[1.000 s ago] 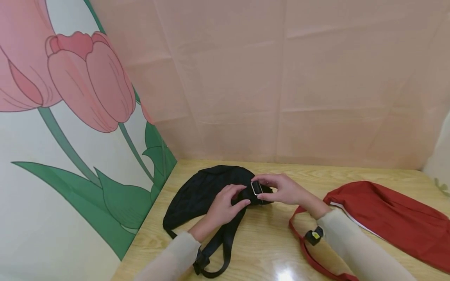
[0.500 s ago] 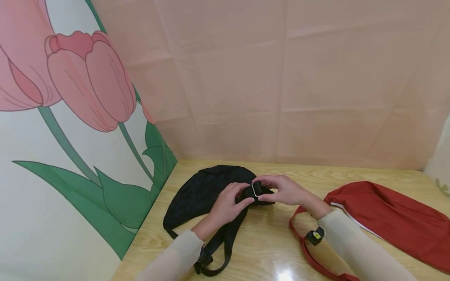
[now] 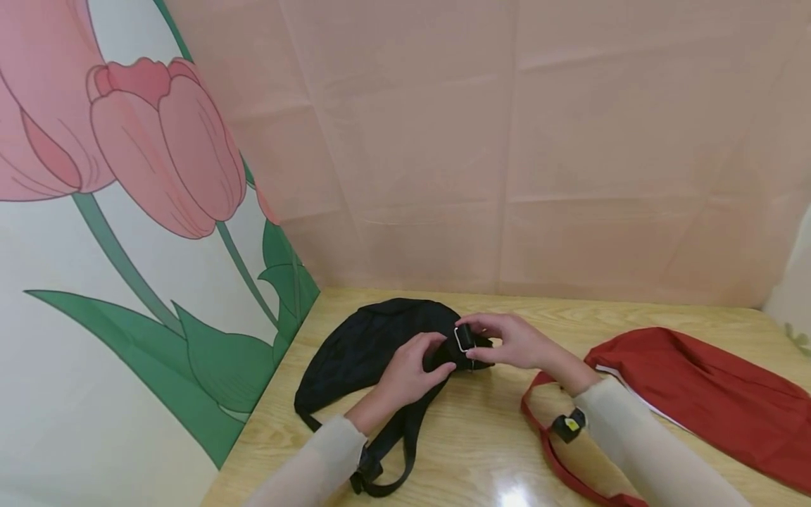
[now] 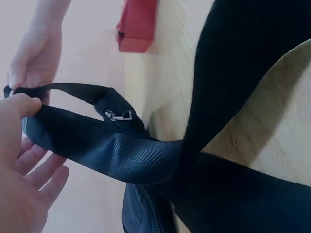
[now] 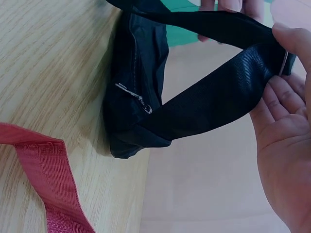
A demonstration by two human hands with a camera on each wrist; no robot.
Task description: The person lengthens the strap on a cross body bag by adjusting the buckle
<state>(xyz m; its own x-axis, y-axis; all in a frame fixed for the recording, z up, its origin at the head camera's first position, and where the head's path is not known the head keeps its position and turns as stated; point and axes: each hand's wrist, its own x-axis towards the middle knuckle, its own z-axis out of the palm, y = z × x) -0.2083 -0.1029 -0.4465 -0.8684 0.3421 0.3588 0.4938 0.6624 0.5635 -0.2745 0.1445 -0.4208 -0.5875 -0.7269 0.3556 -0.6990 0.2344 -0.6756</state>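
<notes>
A black crescent-shaped waist bag (image 3: 374,345) lies on the table, its black webbing strap (image 4: 107,145) raised in a loop. My left hand (image 3: 408,370) pinches this strap between thumb and fingers, close to a rectangular metal slider (image 3: 461,339). On the slider's other side, my right hand (image 3: 507,341) holds the strap and slider, thumb and fingers at its edges. The right wrist view shows the slider's thin metal bar (image 5: 284,63) beneath the thumb. A zipper with a metal pull (image 5: 133,97) runs along the bag. More strap (image 3: 412,429) hangs in a loop below my left hand.
To the right lies a red bag (image 3: 703,401), its red strap (image 3: 548,451) curving under my right forearm. A small black device (image 3: 568,425) sits by my right cuff. Behind the wooden table (image 3: 481,443) hangs a pinkish cloth (image 3: 405,155); a tulip-print sheet (image 3: 158,267) stands left.
My left hand has shifted slightly right along the strap, closer to the slider. My right hand keeps its hold, with the slider moving only a little. Both bags stay put.
</notes>
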